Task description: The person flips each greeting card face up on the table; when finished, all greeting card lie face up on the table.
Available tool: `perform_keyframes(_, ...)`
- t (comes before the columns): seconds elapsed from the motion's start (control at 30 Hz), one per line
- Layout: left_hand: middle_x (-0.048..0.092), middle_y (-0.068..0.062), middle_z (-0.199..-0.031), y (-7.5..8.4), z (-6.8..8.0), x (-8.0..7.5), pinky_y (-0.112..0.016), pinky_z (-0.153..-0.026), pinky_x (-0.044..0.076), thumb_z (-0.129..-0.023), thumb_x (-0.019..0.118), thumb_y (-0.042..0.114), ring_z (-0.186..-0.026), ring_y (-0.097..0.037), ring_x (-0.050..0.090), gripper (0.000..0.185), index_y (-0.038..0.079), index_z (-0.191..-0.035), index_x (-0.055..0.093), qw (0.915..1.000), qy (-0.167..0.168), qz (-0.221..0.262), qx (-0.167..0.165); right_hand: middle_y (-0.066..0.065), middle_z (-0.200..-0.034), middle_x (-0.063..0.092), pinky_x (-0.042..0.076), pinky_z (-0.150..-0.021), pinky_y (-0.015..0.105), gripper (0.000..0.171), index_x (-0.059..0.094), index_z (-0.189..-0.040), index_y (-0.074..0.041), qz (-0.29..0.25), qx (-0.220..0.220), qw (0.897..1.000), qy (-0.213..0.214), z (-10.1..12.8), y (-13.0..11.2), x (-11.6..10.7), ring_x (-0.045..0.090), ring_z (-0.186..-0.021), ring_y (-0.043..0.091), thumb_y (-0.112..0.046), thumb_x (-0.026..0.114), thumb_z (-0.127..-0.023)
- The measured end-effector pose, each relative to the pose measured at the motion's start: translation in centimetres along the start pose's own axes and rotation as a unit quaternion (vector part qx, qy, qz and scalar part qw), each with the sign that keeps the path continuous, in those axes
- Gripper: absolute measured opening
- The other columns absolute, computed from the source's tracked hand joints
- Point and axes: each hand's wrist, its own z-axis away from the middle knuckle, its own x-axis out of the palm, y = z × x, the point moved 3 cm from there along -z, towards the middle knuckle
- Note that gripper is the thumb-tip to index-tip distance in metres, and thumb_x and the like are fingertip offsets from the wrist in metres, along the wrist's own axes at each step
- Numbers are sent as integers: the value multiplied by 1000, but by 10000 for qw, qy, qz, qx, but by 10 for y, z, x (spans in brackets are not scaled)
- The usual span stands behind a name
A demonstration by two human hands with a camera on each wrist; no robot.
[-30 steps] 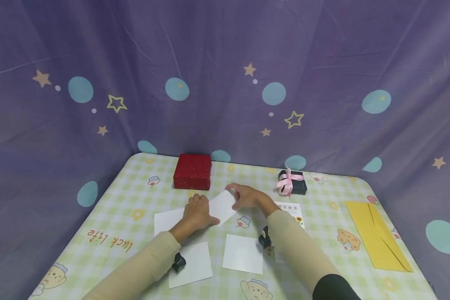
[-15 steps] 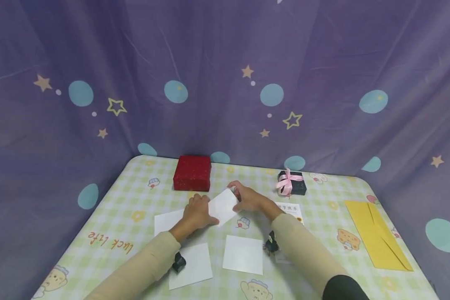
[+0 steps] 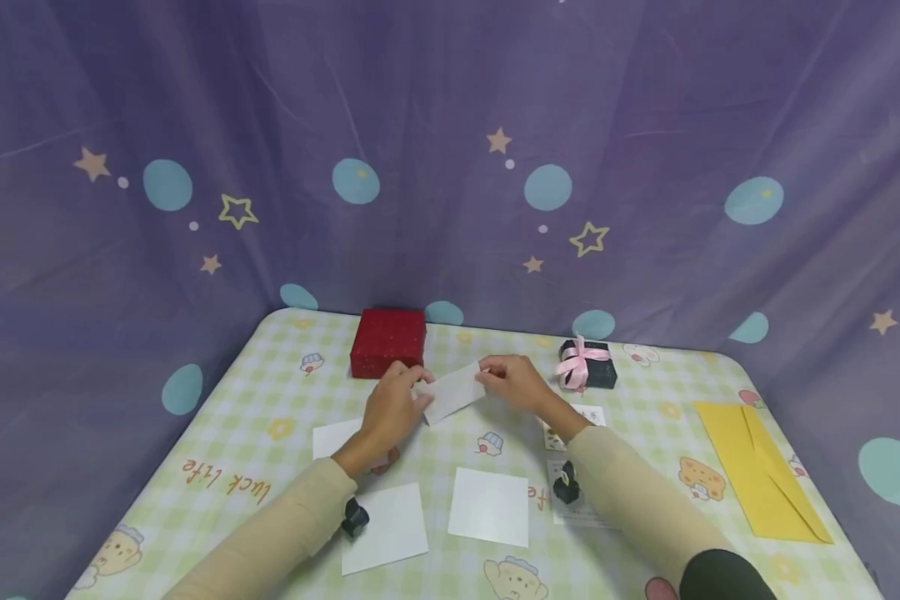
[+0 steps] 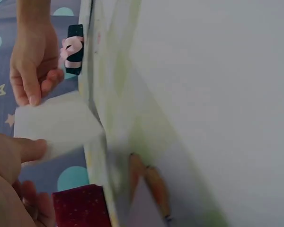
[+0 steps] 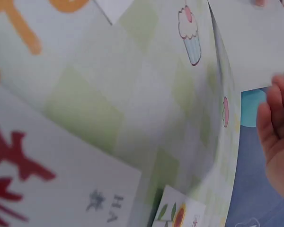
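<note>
A small white card (image 3: 453, 390) is lifted above the checked tablecloth (image 3: 285, 400), held between both hands. My left hand (image 3: 393, 404) pinches its left end and my right hand (image 3: 512, 382) pinches its right end. The left wrist view shows the card (image 4: 57, 124) with my left thumb (image 4: 31, 149) on its lower corner and the right hand's fingers (image 4: 33, 90) at its upper edge. In the right wrist view the card (image 5: 255, 42) lies at the top right, with my right hand's fingers (image 5: 277, 123) below it.
A red box (image 3: 387, 342) stands at the back, a dark box with a pink bow (image 3: 587, 365) to its right. Three white sheets (image 3: 489, 507) lie near me, printed cards (image 3: 579, 492) under my right forearm, a yellow envelope (image 3: 761, 471) at the right.
Both hands have lifted the white card off the table and carried it farther back, towards the red box. The left hand no longer presses down on the sheet.
</note>
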Motion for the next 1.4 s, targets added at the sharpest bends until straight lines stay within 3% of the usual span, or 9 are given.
perform_keyframes(0.13, 59, 3, -73, 0, 0, -5, -25, -57, 41, -85, 83, 24, -64, -10, 47, 12, 26, -96, 80, 9993, 172, 22, 345, 13, -96, 78, 60, -71, 32, 25, 73, -110, -3, -1089, 411, 9918, -525, 8, 1, -1, 74, -80, 15, -24, 60, -103)
perform_keyframes(0.27, 75, 5, -82, -5, -1, -5, -24, -61, 47, -86, 82, 32, -67, -6, 57, 13, 24, -96, 83, 9992, 121, 292, 253, 22, -105, 76, 61, -75, 40, 33, 71, -115, 3, -1715, 628, 9818, -528, 14, 4, -3, 75, -92, 33, -23, 54, -107)
perform_keyframes(0.33, 79, 4, -93, -7, -2, -5, -25, -64, 50, -87, 81, 31, -71, -6, 61, 15, 22, -99, 83, 9989, 95, 428, 191, 21, -100, 77, 61, -74, 38, 28, 72, -112, 2, -1687, 730, 9824, -341, 16, 5, -5, 75, -89, 34, -21, 58, -104)
perform_keyframes(0.43, 80, 1, -99, -7, -4, -5, -26, -67, 52, -88, 80, 26, -73, -9, 63, 17, 18, -102, 82, 9982, 47, 534, 269, 12, -89, 77, 60, -71, 31, 21, 73, -114, -3, -1514, 862, 9846, -149, 17, 10, -6, 73, -77, 24, -14, 70, -96)
perform_keyframes(0.6, 78, -1, -92, -7, -4, -4, -27, -69, 53, -89, 79, 17, -76, -12, 67, 22, 13, -111, 79, 9974, -44, 616, 384, 10, -85, 73, 55, -69, 24, 71, 45, -152, -6, -1430, 674, 9870, -302, 18, 11, -6, 65, -69, 10, -5, 76, -89)
perform_keyframes(0.73, 75, 0, -86, -8, -4, -3, -26, -69, 52, -88, 79, 15, -76, -12, 68, 37, 11, -125, 73, 9972, -167, 696, 219, 8, -82, 70, 50, -72, 21, 87, 29, -159, -4, -1036, 515, 9921, -478, 20, 11, -6, 59, -70, 7, -8, 78, -87)
perform_keyframes(1.07, 74, 1, -81, -4, -2, 7, -19, -54, 43, -88, 79, 12, -60, -5, 55, 51, 7, -136, 65, 9937, -678, 855, 273, 2, -83, 66, 50, -79, 24, 82, 35, -157, -3, -342, 444, 9965, -622, 29, 12, -14, 58, -75, 7, -10, 78, -87)
perform_keyframes(1.23, 72, 4, -80, -2, 0, 13, -18, -59, 47, -88, 79, 14, -66, -4, 60, 51, 10, -137, 65, 9932, -731, 863, 257, 1, -84, 66, 51, -80, 25, 76, 38, -156, -4, -225, 481, 9964, -661, 36, 13, -20, 59, -75, 8, -12, 76, -89)
perform_keyframes(1.4, 71, 5, -80, 4, 3, 20, -21, -67, 51, -88, 79, 14, -72, -7, 63, 49, 9, -135, 66, 9929, -774, 855, 303, 0, -85, 65, 50, -72, 23, 75, 39, -156, -6, -186, 667, 9947, -761, 43, 17, -27, 57, -73, 9, -13, 75, -90)
